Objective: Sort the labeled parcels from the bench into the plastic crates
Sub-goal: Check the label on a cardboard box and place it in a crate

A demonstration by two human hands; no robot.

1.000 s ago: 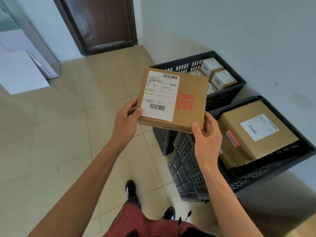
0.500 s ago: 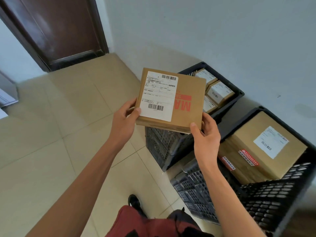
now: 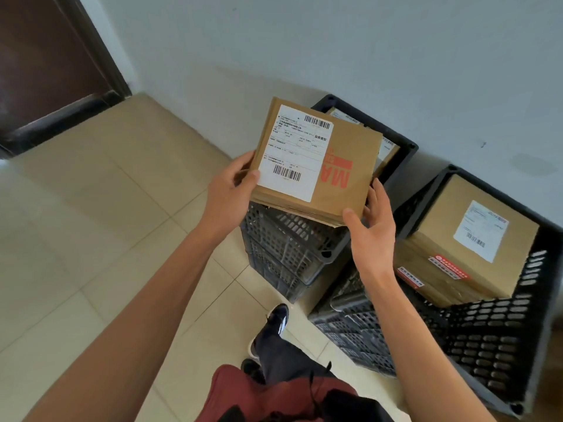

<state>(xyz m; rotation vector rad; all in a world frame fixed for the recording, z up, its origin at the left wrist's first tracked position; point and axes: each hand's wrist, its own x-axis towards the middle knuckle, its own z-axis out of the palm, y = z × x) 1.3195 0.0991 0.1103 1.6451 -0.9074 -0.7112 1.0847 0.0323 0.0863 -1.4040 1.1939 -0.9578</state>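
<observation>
I hold a flat brown cardboard parcel [image 3: 341, 166] with a white barcode label and red letters, label up, above the left black plastic crate [image 3: 286, 248]. My left hand [image 3: 228, 193] grips its left edge with the thumb on the label. At the near right corner my right hand [image 3: 370, 233] holds it, thumb on top and fingers underneath. Small labeled boxes [image 3: 387, 150] lie inside that crate, mostly hidden behind the parcel. The right black crate [image 3: 487, 339] contains a large labeled brown box [image 3: 469, 239].
Both crates stand on the beige tiled floor [image 3: 100, 226] against a pale wall [image 3: 335, 44]. A dark wooden door [image 3: 45, 62] is at the far left. My shoe [image 3: 275, 321] and red shorts show at the bottom.
I have stepped closer to the crates; they look larger and the view has swung right. The parcel now hangs over the left crate, still held in both hands.
</observation>
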